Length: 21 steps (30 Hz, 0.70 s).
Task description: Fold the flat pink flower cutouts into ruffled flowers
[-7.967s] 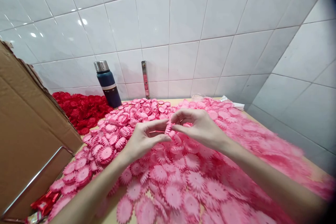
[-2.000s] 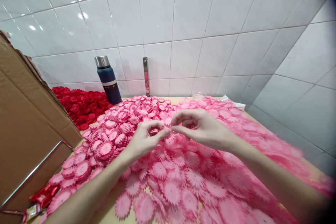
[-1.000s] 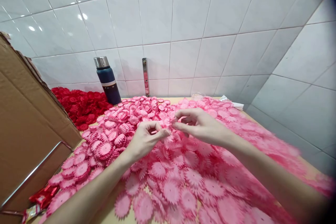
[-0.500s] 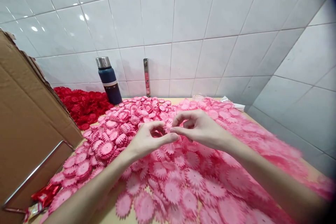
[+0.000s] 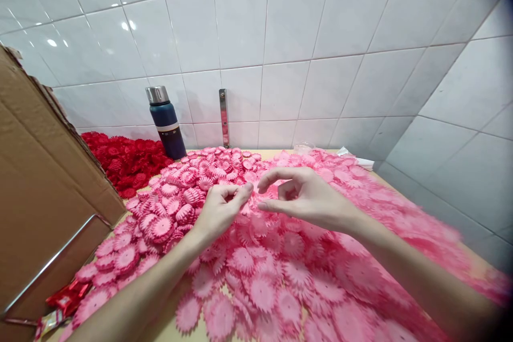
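Note:
A wide spread of flat pink paper flowers [image 5: 280,278] covers the table. My left hand [image 5: 220,211] hovers over it near the middle with its fingers curled around a small pink flower piece [image 5: 229,197], which is mostly hidden inside the hand. My right hand [image 5: 300,197] floats just to its right, thumb and forefinger parted with nothing between them. The two hands are a short gap apart. To the left of my left hand lies a heap of thicker, darker-rimmed pink flowers [image 5: 176,208].
A pile of red flowers [image 5: 124,163] lies at the back left beside a dark blue flask [image 5: 166,123]. A big cardboard box [image 5: 44,192] with a metal bar stands at the left. Red wrappers [image 5: 64,299] lie at its foot. Tiled walls close the back and right.
My hands, pinched together on a pink piece half a second ago, have come apart. The left hand drew back to the left with the piece; the right hand's fingers opened.

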### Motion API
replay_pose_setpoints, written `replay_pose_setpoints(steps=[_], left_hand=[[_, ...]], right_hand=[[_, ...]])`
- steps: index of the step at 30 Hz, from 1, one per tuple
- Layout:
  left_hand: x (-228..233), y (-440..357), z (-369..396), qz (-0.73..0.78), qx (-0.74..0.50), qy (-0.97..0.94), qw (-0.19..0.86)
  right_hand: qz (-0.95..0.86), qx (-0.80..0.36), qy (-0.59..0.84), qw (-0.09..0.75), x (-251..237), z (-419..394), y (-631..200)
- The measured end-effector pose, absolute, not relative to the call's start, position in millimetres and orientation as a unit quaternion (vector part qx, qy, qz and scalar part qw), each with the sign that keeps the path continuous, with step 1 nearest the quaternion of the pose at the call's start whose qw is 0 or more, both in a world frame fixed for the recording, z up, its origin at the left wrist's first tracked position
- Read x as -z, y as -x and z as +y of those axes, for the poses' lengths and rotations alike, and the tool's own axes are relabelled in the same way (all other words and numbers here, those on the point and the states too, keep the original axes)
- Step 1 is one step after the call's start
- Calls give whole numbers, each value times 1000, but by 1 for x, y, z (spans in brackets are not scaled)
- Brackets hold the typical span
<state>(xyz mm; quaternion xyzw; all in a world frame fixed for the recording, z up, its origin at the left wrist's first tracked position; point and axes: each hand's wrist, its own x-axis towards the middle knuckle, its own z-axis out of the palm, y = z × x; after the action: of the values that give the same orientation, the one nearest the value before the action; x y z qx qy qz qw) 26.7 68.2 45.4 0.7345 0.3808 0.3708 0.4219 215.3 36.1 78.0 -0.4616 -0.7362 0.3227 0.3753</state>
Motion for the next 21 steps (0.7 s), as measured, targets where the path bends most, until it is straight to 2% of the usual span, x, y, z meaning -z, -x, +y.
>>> replay_pose_setpoints(steps=[5,9,12,17,21], left_hand=[[-45,-27,68,370,-370,-735,431],[-47,-28,67,356,-375,-726,452],[-48,-28,67,352,-379,-723,459],[-50,-27,68,358,-374,-736,437],[-49,-26,70,345,-353,-734,466]], right_hand=[[-733,-376,469,318,-80,33,-212],[-733,-377,471,316,-79,32,-210],[-720,-334,506,338,-79,35,-212],[-683,-193,567,419,-79,42,-222],[-702,-186,549,414,-82,41,-226]])
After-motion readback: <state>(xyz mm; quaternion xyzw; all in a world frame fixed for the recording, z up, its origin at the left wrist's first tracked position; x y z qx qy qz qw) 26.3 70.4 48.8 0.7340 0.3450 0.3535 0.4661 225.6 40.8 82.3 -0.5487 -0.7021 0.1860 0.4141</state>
